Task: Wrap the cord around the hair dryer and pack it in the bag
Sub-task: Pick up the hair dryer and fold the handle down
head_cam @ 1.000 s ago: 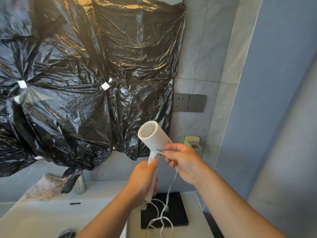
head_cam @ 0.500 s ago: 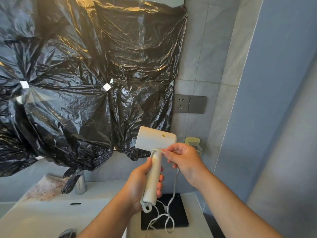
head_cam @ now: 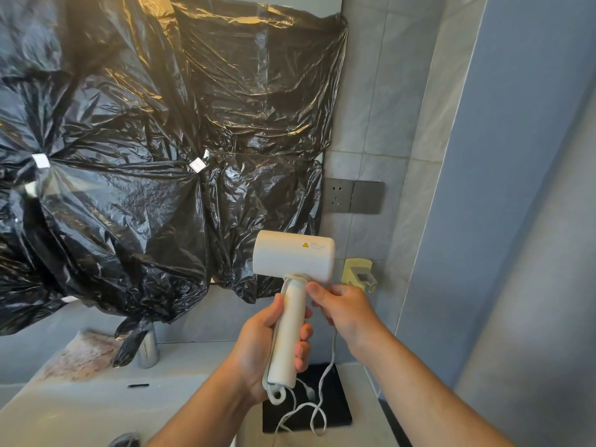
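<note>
Hair dryer (head_cam: pixel 293 256) mid-wrap, being held up in front, between both hands.
Head view: the left hand (head_cam: pixel 264 346) is gripping the handle, with the barrel sitting just above its fist. The right hand (head_cam: pixel 345 312), just beside it, is pinching the cord (head_cam: pixel 296 277) at the neck, where one turn is lying. Slack is dangling below both hands onto a black pad (head_cam: pixel 338 411). Risks, as I'm judging it: slack tension letting that turn slip down, or the trailing loops tangling.
</note>
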`<state>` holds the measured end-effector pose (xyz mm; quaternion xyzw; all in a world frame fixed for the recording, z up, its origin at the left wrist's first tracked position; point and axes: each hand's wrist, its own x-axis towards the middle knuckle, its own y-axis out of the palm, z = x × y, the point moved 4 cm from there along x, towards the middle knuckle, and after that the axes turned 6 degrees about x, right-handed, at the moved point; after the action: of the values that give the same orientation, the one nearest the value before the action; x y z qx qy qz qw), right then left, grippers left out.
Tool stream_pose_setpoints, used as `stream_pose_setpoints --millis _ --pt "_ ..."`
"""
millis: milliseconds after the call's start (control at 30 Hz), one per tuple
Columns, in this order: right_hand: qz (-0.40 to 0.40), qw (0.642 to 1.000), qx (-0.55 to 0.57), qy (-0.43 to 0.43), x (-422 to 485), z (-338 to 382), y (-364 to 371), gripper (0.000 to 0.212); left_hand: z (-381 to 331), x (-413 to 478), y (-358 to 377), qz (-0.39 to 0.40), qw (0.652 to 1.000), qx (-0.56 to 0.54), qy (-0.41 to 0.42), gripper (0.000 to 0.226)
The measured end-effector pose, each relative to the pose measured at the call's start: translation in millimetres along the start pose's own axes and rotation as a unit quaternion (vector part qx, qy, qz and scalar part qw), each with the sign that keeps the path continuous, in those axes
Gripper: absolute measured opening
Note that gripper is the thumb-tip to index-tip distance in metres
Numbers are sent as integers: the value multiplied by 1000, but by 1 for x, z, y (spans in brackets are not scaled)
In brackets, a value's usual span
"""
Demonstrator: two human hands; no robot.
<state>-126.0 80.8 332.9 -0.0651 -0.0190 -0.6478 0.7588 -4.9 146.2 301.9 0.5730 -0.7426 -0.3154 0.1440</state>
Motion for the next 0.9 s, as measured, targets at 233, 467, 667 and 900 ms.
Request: stream_pose_setpoints --millis 233,467,667,900 --pt "73 991 111 3 4 -7 7 48 0 -8 10 47 998 -30 -16 49" --pt "158 957 242 8 5 -19 3 68 3 -11 15 67 996 -14 -53 54" --pt "130 957 259 13 4 -23 -3 55 2 -9 9 34 993 86 -78 57" --pt "136 974 180 8 -2 -8 -19 16 -72 -18 -18 -278 722 560 297 85"
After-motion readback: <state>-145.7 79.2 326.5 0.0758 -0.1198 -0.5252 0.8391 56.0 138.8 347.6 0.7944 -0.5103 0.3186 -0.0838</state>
